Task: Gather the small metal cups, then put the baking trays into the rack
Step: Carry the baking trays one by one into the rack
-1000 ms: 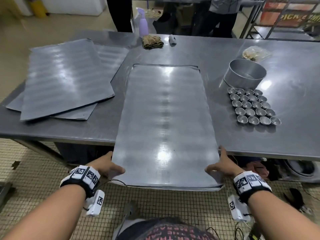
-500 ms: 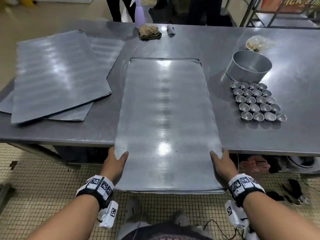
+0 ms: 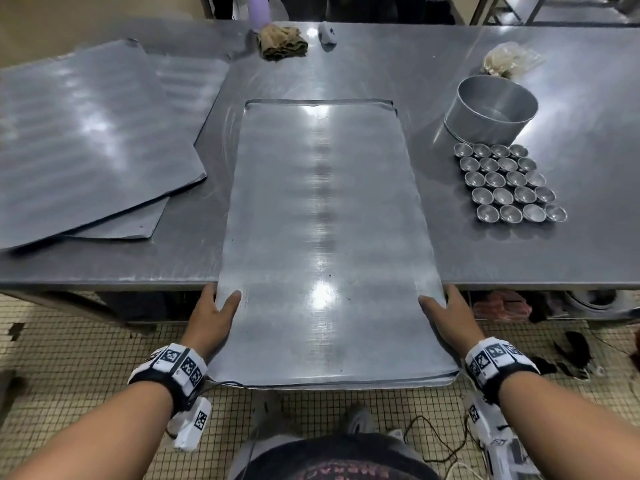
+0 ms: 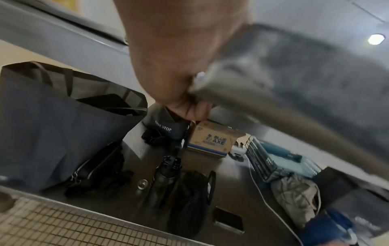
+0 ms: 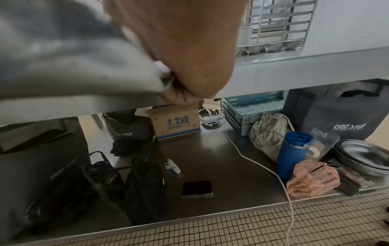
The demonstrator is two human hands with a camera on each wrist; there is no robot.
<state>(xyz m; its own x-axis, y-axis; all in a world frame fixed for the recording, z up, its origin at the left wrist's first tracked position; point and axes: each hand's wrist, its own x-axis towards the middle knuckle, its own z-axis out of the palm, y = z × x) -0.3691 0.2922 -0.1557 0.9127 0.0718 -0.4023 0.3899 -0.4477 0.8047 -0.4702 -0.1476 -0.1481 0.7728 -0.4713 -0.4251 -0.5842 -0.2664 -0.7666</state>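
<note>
From the head view, we hold the tray [image 3: 325, 237] by its near corners: left hand [image 3: 211, 317] and right hand [image 3: 450, 320], thumbs on top. It sticks out over the table [image 3: 519, 265] edge. The cups [image 3: 509, 183] sit gathered beside the tin [image 3: 491, 112]. Next we lift it clear and find the rack.

From the left wrist, blurry fingers seem curled under the rim.

From the right wrist, the same pinch.

A dull silver-grey rectangular metal baking tray [image 3: 325, 237] lies on a grey steel table [image 3: 519, 265]. Shiny silver small metal cups [image 3: 509, 183] sit beside it; the wristbands [image 3: 173, 367] are white with black square patterns.
</note>
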